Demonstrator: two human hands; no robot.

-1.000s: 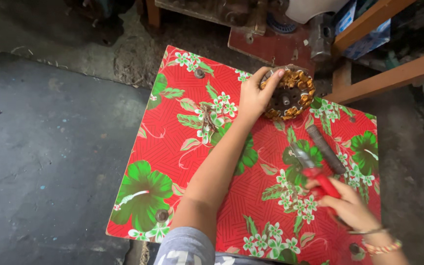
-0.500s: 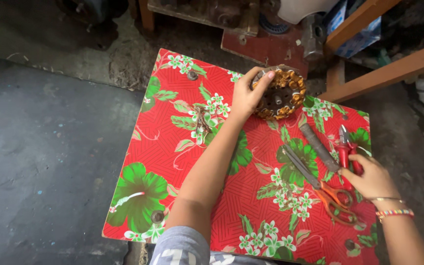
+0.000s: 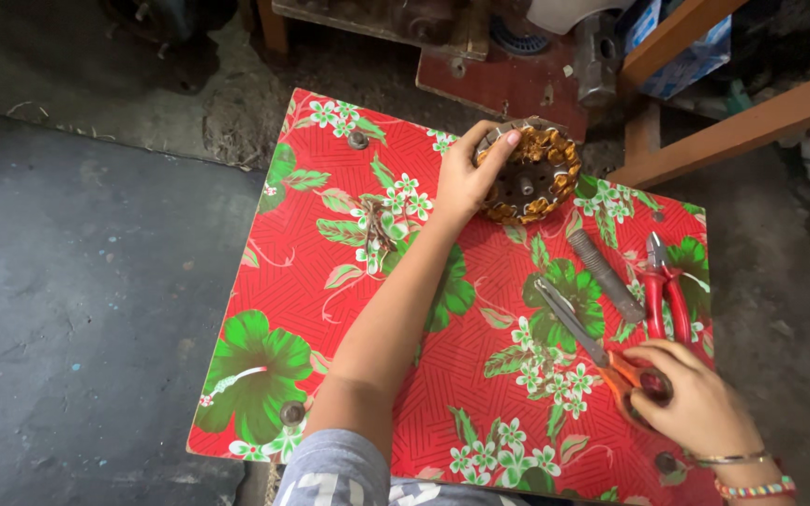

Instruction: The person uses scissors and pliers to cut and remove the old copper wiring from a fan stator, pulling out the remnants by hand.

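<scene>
Item: right hand [image 3: 696, 403], having let go of the red-handled pliers [image 3: 663, 295], is now closing its fingers on the orange-handled scissors [image 3: 602, 361] on the floral table [image 3: 330, 281], while the left hand [image 3: 466, 178] is still gripping the copper-wound stator [image 3: 529, 173] at the table's far edge.

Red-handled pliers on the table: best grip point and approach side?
Probably the red handles of the pliers, from above and the near side. They lie flat on the red floral table, handles toward the person, metal jaws pointing away. The right hand is nearest, on the orange-handled scissors. The grey rod lies close alongside on one side.
</scene>
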